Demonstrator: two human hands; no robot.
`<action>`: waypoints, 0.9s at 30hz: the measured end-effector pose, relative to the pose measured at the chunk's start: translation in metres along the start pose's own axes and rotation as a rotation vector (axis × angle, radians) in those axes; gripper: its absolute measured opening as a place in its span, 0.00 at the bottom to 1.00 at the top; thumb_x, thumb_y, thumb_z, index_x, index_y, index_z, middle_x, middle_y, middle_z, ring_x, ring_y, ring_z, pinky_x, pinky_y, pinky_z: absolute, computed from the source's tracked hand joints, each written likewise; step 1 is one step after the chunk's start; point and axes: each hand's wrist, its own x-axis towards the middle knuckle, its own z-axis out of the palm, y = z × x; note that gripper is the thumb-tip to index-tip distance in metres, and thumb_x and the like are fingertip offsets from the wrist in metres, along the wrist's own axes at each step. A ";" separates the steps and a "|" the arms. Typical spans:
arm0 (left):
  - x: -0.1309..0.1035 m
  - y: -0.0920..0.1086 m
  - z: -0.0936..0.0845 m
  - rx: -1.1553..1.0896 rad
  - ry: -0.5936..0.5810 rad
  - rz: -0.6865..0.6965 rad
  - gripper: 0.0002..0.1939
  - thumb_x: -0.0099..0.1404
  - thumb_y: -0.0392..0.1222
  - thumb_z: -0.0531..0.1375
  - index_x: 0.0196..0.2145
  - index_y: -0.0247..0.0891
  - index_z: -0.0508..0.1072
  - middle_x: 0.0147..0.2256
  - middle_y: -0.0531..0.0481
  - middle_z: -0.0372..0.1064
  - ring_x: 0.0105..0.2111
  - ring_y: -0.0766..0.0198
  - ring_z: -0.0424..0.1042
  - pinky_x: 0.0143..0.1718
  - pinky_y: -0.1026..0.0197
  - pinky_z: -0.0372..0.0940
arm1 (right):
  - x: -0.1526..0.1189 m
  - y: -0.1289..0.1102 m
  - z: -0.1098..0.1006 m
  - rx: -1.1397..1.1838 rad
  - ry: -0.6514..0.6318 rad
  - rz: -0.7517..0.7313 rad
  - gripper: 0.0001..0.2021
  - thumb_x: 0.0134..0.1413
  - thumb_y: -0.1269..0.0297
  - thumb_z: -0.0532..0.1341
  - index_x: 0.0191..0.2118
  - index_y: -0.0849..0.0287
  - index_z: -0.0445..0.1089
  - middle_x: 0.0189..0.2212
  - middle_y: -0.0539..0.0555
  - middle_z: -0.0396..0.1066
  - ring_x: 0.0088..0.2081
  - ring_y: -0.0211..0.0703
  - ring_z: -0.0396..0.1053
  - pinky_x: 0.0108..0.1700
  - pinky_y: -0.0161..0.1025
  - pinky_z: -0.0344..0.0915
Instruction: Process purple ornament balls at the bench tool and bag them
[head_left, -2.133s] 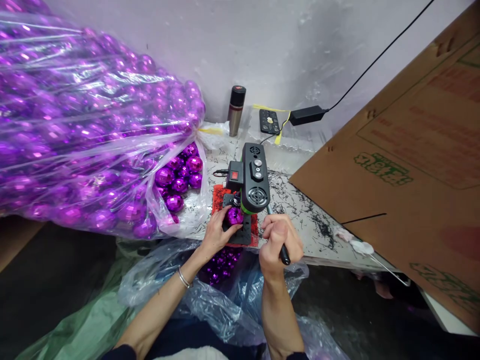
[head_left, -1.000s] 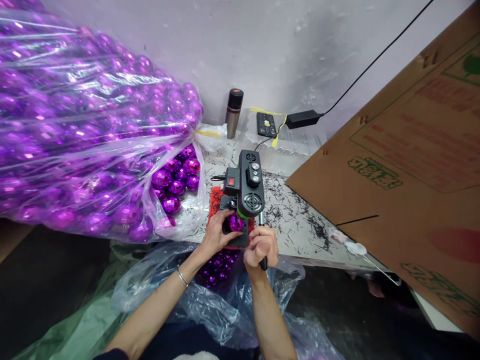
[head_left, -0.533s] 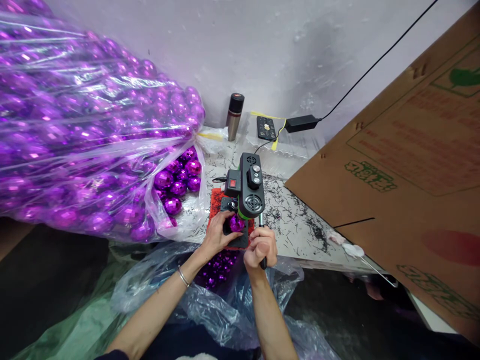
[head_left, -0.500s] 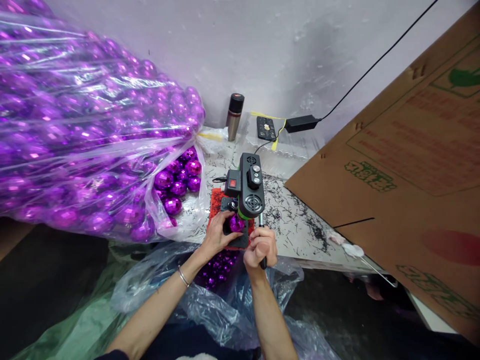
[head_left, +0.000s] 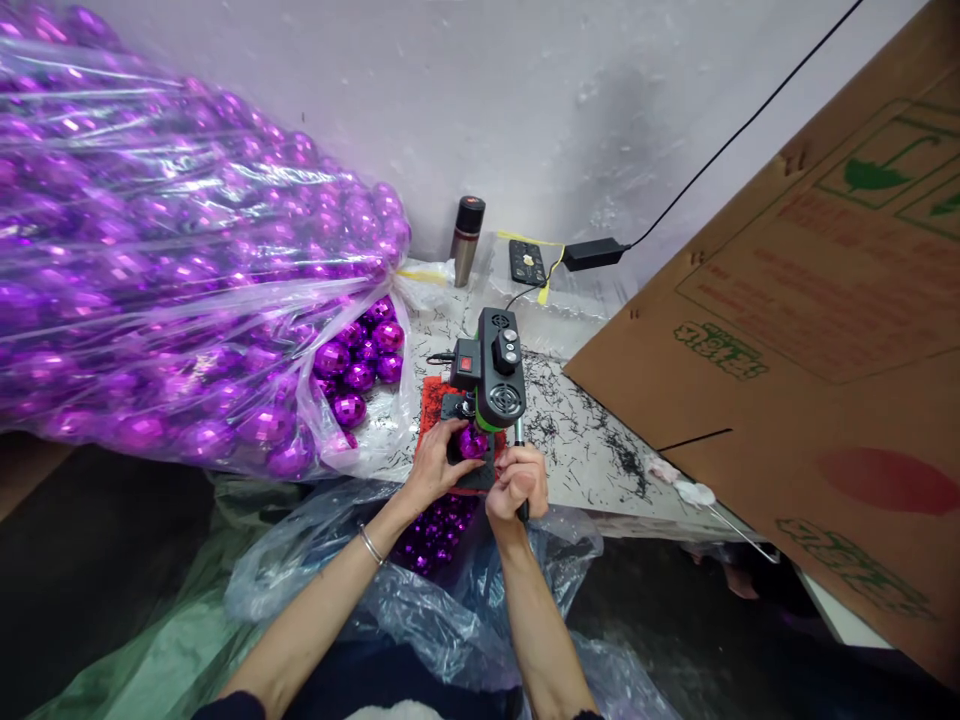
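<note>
A small black bench drill press (head_left: pixel 501 375) with a red switch stands on a red mat (head_left: pixel 433 400). Under its head sits a shiny purple faceted ball (head_left: pixel 472 441). My left hand (head_left: pixel 436 466) grips this ball between thumb and fingers, from its left and near side. My right hand (head_left: pixel 519 480) is wrapped round the black-gripped lever of the press, just right of the ball. The top of the ball is hidden beneath the press head.
A big clear bag of purple balls (head_left: pixel 187 270) fills the left, its mouth beside the press. A flask (head_left: pixel 468 240), phone (head_left: pixel 527 262) and black power adapter (head_left: pixel 596 254) lie behind. A cardboard box (head_left: pixel 787 330) leans in from the right. Black shavings litter the table (head_left: pixel 559 470). Below hangs an open bag of balls (head_left: pixel 435 535).
The view has shifted slightly. Both hands keep their grips, the left on the ball and the right on the lever; the ball stays under the press head.
</note>
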 end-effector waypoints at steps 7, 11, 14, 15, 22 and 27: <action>0.007 0.001 -0.001 -0.024 0.005 0.027 0.31 0.62 0.46 0.77 0.59 0.41 0.73 0.55 0.40 0.80 0.57 0.43 0.81 0.60 0.41 0.75 | 0.022 -0.012 -0.006 0.030 -0.041 0.051 0.22 0.78 0.66 0.49 0.26 0.54 0.59 0.25 0.45 0.66 0.26 0.35 0.66 0.31 0.37 0.63; -0.003 0.007 -0.002 -0.016 0.007 0.054 0.31 0.64 0.43 0.75 0.61 0.42 0.71 0.57 0.39 0.79 0.58 0.43 0.80 0.61 0.39 0.74 | 0.057 -0.034 -0.009 0.019 -0.077 0.281 0.22 0.77 0.65 0.52 0.25 0.53 0.60 0.22 0.45 0.63 0.28 0.37 0.69 0.33 0.38 0.63; -0.030 0.019 -0.011 0.050 -0.012 0.122 0.31 0.67 0.43 0.72 0.65 0.43 0.69 0.62 0.35 0.76 0.63 0.42 0.77 0.67 0.34 0.69 | 0.068 -0.040 -0.012 0.019 -0.103 0.306 0.24 0.77 0.62 0.54 0.24 0.53 0.60 0.21 0.45 0.61 0.28 0.39 0.69 0.34 0.39 0.64; -0.040 0.023 -0.016 0.080 -0.021 0.141 0.32 0.68 0.45 0.72 0.66 0.43 0.68 0.64 0.34 0.74 0.65 0.42 0.75 0.68 0.33 0.67 | 0.067 -0.040 -0.013 0.024 -0.109 0.291 0.23 0.77 0.61 0.54 0.24 0.53 0.61 0.21 0.46 0.62 0.28 0.39 0.70 0.34 0.40 0.65; -0.024 0.023 -0.107 0.404 0.268 0.019 0.17 0.79 0.47 0.57 0.60 0.41 0.75 0.57 0.35 0.79 0.58 0.42 0.78 0.62 0.39 0.70 | 0.043 -0.030 -0.016 0.041 -0.104 0.250 0.22 0.77 0.62 0.54 0.25 0.54 0.63 0.23 0.48 0.67 0.30 0.40 0.71 0.34 0.40 0.65; 0.033 0.003 -0.154 0.769 0.096 -0.390 0.15 0.73 0.47 0.64 0.47 0.30 0.79 0.43 0.26 0.80 0.51 0.30 0.78 0.58 0.33 0.67 | 0.043 -0.032 -0.015 0.040 -0.109 0.241 0.21 0.77 0.64 0.54 0.26 0.54 0.64 0.24 0.48 0.68 0.30 0.39 0.72 0.35 0.40 0.65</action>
